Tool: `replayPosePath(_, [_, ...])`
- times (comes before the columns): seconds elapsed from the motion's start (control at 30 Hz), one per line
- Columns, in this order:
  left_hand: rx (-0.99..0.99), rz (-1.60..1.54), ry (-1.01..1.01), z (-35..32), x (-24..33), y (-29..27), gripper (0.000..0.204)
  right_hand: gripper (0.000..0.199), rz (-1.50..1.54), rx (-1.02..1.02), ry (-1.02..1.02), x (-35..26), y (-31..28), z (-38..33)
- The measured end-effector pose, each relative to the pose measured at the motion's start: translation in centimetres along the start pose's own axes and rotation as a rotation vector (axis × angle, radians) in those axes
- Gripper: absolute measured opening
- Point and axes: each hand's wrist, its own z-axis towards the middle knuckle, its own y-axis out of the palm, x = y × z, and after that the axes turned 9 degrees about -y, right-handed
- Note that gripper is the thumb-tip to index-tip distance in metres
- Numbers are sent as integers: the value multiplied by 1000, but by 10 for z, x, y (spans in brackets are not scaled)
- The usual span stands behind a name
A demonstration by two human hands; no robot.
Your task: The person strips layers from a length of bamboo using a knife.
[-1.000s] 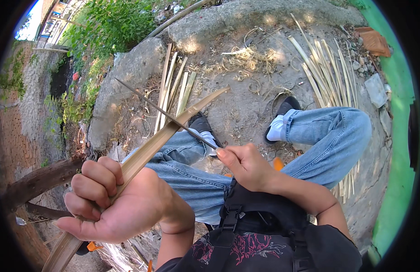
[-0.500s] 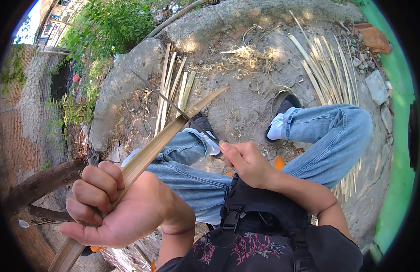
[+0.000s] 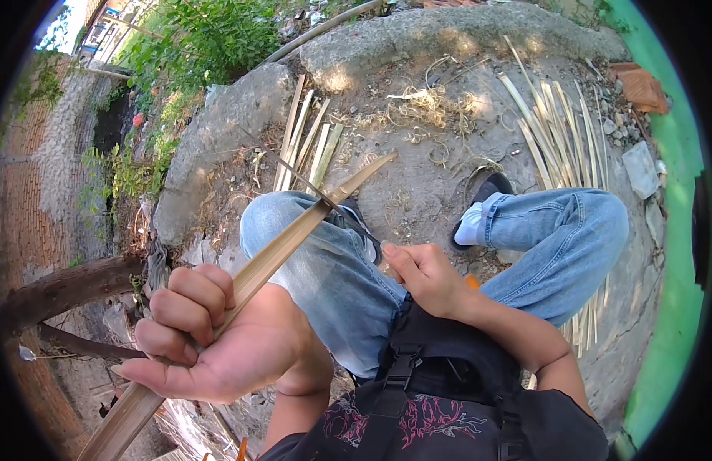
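My left hand (image 3: pixel 218 338) is closed, palm up, around a long flat bamboo strip (image 3: pixel 283 244). The strip slants from the lower left up to a tapered tip above the ground between my feet. Across its upper part lies the thin dark blade of a knife (image 3: pixel 301 178), touching the strip, its point toward the upper left. My right hand (image 3: pixel 427 280) is closed on the near end of the knife, thumb on top; the fist hides the handle. Behind the strip my left knee (image 3: pixel 275 219) is bent upward.
Split bamboo strips lie in a small group (image 3: pixel 296 138) ahead on the left and a larger bundle (image 3: pixel 554 138) on the right. Curly shavings (image 3: pixel 429 107) litter the ground. A concrete ledge (image 3: pixel 417 38) curves behind, a dark branch (image 3: pixel 76 292) juts at left, and a green wall (image 3: pixel 671 230) edges the right.
My left knee has risen and swung inward beneath the strip. The left hand and strip have shifted slightly right in the picture, and the whole view has moved a little. Both grips are unchanged.
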Motion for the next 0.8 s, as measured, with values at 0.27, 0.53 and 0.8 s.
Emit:
replayPosePath(0.27, [20,20,10,16,-11,25,48,57,3,89,-23,3,-4,13])
replayPosePath(0.53, [144,143,74,11,-13,24,49,58,-105,77,-19,-2,-13,13])
replayPosePath(0.8, [120,166,80,11,-12,25,49,59,-120,50,-8,-6,-15,12])
